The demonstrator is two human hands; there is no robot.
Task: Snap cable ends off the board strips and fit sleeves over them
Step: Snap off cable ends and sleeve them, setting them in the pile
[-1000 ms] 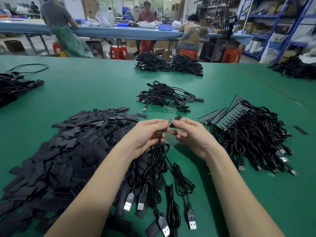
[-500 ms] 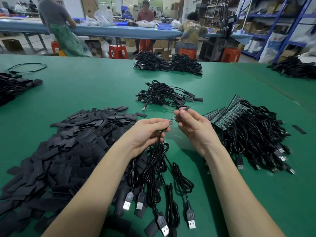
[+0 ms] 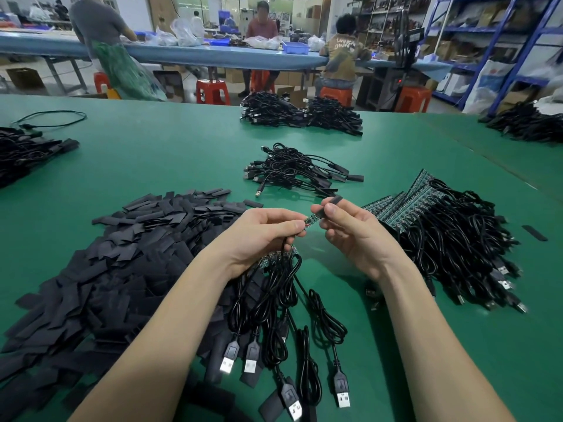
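Since half a second before, the right hand [image 3: 356, 229] had drawn the black sleeve [image 3: 330, 204] back off the small board end [image 3: 311, 222]; more green board showed, so sleeving looked unfinished. Right fingers pinched the sleeve. The left hand [image 3: 265, 236] curled around the board end and its cable bundle [image 3: 274, 287]. Left of the hands lay the sleeve pile [image 3: 122, 269], right the board strips [image 3: 405, 205]; bare green table [image 3: 170, 153] lay open beyond them.

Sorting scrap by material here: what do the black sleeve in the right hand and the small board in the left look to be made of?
The sleeve looks like matte black flexible plastic, perhaps heat-shrink tubing: flat, dull, no glint. The small board looks like rigid green circuit laminate with tiny dark parts on it. Its plug end shows shiny bare metal in glossy black moulded plastic.
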